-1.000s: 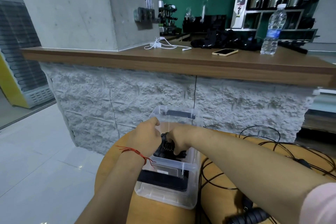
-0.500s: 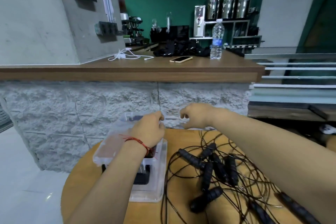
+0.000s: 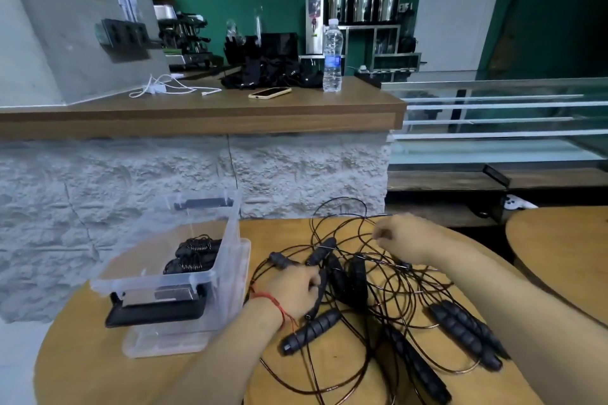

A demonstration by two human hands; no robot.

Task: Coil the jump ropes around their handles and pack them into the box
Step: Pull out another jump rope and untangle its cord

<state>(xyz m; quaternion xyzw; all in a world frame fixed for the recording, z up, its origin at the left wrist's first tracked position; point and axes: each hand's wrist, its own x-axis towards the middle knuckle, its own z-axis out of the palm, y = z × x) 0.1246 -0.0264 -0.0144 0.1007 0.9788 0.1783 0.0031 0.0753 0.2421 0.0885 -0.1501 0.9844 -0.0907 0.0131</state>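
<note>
A clear plastic box [image 3: 227,260] stands at the left of the round wooden table [image 3: 98,368], with two coiled jump ropes [image 3: 194,256] inside. To its right lies a tangle of black jump ropes [image 3: 358,286] with several ribbed handles. My left hand [image 3: 292,289] is closed around a black handle [image 3: 317,296] in the tangle. My right hand [image 3: 404,237] hovers over the far side of the pile, fingers pinched on a thin cord [image 3: 368,233].
A black lid part [image 3: 158,312] hangs on the box's near end. Two handles [image 3: 467,332] lie together at the right. A second round table [image 3: 559,246] is at far right. Behind stands a stone-faced counter [image 3: 204,112] with a phone, a bottle and cables.
Both hands have left the box, where they set a coiled rope, and moved right to the tangle. My left hand has closed on a handle. The view has swung right.
</note>
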